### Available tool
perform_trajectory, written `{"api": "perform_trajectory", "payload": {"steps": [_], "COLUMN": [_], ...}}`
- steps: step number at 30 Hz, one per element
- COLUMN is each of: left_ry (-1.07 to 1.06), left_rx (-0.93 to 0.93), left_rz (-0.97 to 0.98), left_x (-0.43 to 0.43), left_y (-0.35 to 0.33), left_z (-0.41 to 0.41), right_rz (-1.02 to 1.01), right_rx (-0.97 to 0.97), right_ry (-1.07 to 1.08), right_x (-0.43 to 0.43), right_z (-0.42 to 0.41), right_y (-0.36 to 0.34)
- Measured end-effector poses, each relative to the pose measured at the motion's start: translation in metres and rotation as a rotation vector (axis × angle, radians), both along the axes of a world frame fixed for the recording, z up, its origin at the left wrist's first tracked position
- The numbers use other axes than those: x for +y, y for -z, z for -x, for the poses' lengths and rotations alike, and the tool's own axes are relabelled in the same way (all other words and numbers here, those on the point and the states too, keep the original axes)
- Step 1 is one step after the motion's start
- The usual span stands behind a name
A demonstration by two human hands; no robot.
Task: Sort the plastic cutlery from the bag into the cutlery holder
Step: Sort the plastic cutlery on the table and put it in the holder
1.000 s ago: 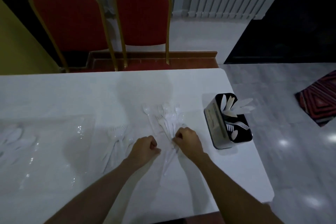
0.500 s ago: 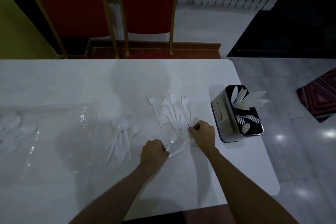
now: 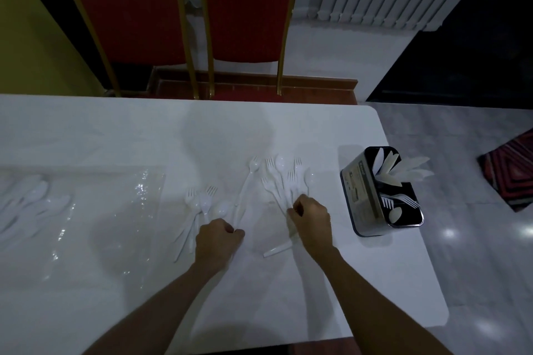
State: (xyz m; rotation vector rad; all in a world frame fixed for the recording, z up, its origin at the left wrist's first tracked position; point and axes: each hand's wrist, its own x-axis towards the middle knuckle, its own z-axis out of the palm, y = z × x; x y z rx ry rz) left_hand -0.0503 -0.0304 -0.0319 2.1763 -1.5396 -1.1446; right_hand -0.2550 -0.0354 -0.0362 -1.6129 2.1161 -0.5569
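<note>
White plastic forks and spoons lie in two loose groups on the white table (image 3: pixel 115 135). The smaller group (image 3: pixel 199 204) is on the left and the bigger fan (image 3: pixel 284 176) on the right. My right hand (image 3: pixel 313 220) grips the bunched handles of the right fan. My left hand (image 3: pixel 217 242) is curled, its fingertips pinching the handle end of a single fork (image 3: pixel 248 181) that lies between the two groups. The cutlery holder (image 3: pixel 360 190), a dark metal box, stands at the right with knives, forks and a spoon in separate compartments. The clear plastic bag (image 3: pixel 95 225) lies flat at the left with spoons inside.
A loose white handle (image 3: pixel 278 251) lies near my right wrist. Two red chairs (image 3: pixel 248 8) with gold frames stand behind the table's far edge. The table's right edge runs just past the holder, with grey floor and a patterned rug (image 3: pixel 513 170) beyond.
My left hand has moved left, away from my right hand, drawing one fork out of the right fan. My right hand stays on the bunched handles.
</note>
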Motion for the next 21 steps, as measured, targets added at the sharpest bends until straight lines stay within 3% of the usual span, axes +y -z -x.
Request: {"api": "perform_trajectory", "payload": {"steps": [2,4,7,11,17,21], "left_ry": [-0.054,-0.082,-0.123,-0.095,-0.067,-0.069], "left_rx": [0.028,0.059,0.082,0.095,0.107,0.123], "left_rz": [-0.017,-0.028,0.025,0.086,0.122,0.137], "left_x": [-0.003,-0.006,-0.007,-0.004,-0.002,-0.002], "left_y": [0.002,0.002,0.002,0.004,0.005,0.009], "left_z": [0.001,0.002,-0.002,-0.009,-0.011,-0.011], "right_rz": [0.025,-0.030,-0.093,0.029,-0.040,-0.030], "right_rx": [0.137,0.145,0.039,0.071,0.251,0.232], "right_ry": [-0.179,-0.252,-0.175,0.004,-0.306,-0.375], "right_x": [0.002,0.003,-0.001,-0.007,0.003,0.010], "right_z": [-0.008,-0.016,-0.023,-0.020,-0.017,-0.019], "right_y": [0.006,0.007,0.006,0.012,0.028,0.024]}}
